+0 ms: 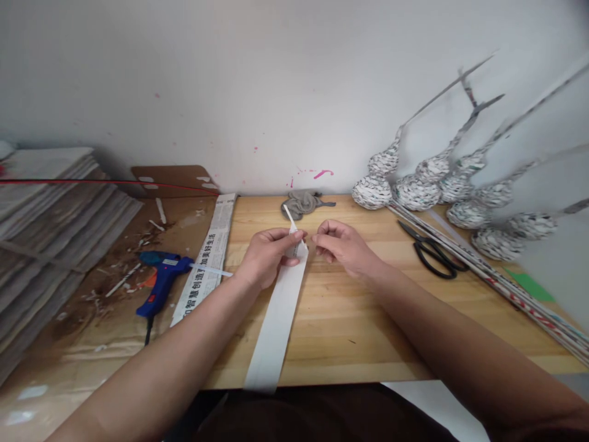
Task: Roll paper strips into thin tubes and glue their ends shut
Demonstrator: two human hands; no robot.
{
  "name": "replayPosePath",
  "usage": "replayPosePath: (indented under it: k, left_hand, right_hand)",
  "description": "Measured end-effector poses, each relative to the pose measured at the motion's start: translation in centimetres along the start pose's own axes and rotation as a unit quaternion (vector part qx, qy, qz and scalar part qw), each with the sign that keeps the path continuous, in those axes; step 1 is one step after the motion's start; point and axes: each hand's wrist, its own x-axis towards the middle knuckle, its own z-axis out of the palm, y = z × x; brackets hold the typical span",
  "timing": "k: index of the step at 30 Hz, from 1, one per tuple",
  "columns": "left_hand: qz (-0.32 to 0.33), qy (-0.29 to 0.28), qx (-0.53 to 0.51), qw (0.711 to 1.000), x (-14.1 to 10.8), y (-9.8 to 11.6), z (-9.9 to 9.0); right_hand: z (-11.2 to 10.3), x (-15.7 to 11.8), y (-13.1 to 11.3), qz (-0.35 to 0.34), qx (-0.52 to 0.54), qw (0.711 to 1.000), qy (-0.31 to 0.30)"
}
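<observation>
A long white paper strip slants across the wooden table, its lower end at the front edge. My left hand is closed on the strip's upper end, where the paper is folded or rolled to a narrow point above the thumb. Just to the right, my right hand has its fingers curled together close to the strip's folded corner. Whether anything small is between those fingertips is hidden.
A blue glue gun and scraps lie left, beside newspaper strips and stacked paper. A grey cloth is behind my hands. Right are black scissors, paper rods and several woven gourd shapes.
</observation>
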Motion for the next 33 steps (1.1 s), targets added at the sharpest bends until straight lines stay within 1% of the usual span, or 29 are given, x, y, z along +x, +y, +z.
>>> replayPosePath:
  k: [3,6,8,10,13,15,16,19,20,21,22,23,25,26,27,29,33]
  left_hand:
    - [0.004,0.038,-0.03,0.999,0.2,0.3,0.0]
    - [0.006,0.049,-0.059,0.997,0.4,0.3,0.0]
    - [0.003,0.051,-0.071,0.996,0.4,0.3,0.0]
    - [-0.004,0.046,-0.079,0.996,0.4,0.2,-0.1]
    - [-0.01,0.028,-0.097,0.995,0.4,0.0,-0.2]
    - [-0.013,0.022,-0.111,0.993,0.4,-0.1,-0.2]
    - [-0.016,0.02,-0.117,0.993,0.5,-0.1,-0.2]
    - [-0.023,0.019,-0.127,0.991,0.6,-0.2,-0.2]
    - [-0.023,0.02,-0.127,0.991,0.6,-0.2,-0.3]
    - [-0.022,0.022,-0.127,0.991,0.7,-0.2,-0.3]
    - [-0.019,0.024,-0.127,0.991,0.7,-0.2,-0.3]
    - [-0.017,0.025,-0.125,0.992,0.7,-0.2,-0.4]
    - [-0.015,0.023,-0.119,0.992,0.7,-0.1,-0.4]
    - [-0.016,0.022,-0.115,0.993,0.7,-0.1,-0.4]
    - [-0.017,0.021,-0.109,0.994,0.7,-0.1,-0.4]
    - [-0.02,0.023,-0.099,0.995,0.7,-0.1,-0.3]
    - [-0.021,0.018,-0.082,0.996,0.5,-0.2,-0.1]
  right_hand:
    - [0.4,-0.2,0.1,0.021,0.008,1.0,-0.014]
    - [0.7,-0.3,0.3,0.019,0.029,0.998,-0.059]
    - [0.9,-0.3,0.7,0.005,0.01,0.997,-0.077]
    - [1.1,-0.3,1.1,-0.029,-0.026,0.997,-0.064]
    - [1.4,-0.5,1.6,-0.106,-0.083,0.991,-0.011]
    - [1.4,-0.9,1.6,-0.156,-0.14,0.978,0.015]
    - [1.4,-1.1,1.4,-0.185,-0.179,0.966,0.022]
    - [1.4,-1.9,0.7,-0.28,-0.299,0.912,0.027]
    - [1.3,-2.1,0.5,-0.301,-0.325,0.896,0.023]
    - [1.3,-2.2,0.3,-0.308,-0.336,0.89,0.018]
    - [1.3,-2.1,0.2,-0.298,-0.329,0.896,0.014]
    - [1.2,-2.0,0.2,-0.274,-0.304,0.912,0.01]
    - [1.2,-1.5,0.4,-0.198,-0.216,0.956,-0.004]
    - [1.1,-1.2,0.5,-0.157,-0.166,0.973,-0.015]
    - [1.1,-0.9,0.7,-0.125,-0.124,0.984,-0.027]
    - [1.0,-0.4,1.0,-0.093,-0.085,0.991,-0.045]
    - [1.0,-0.3,1.5,-0.102,-0.131,0.986,-0.027]
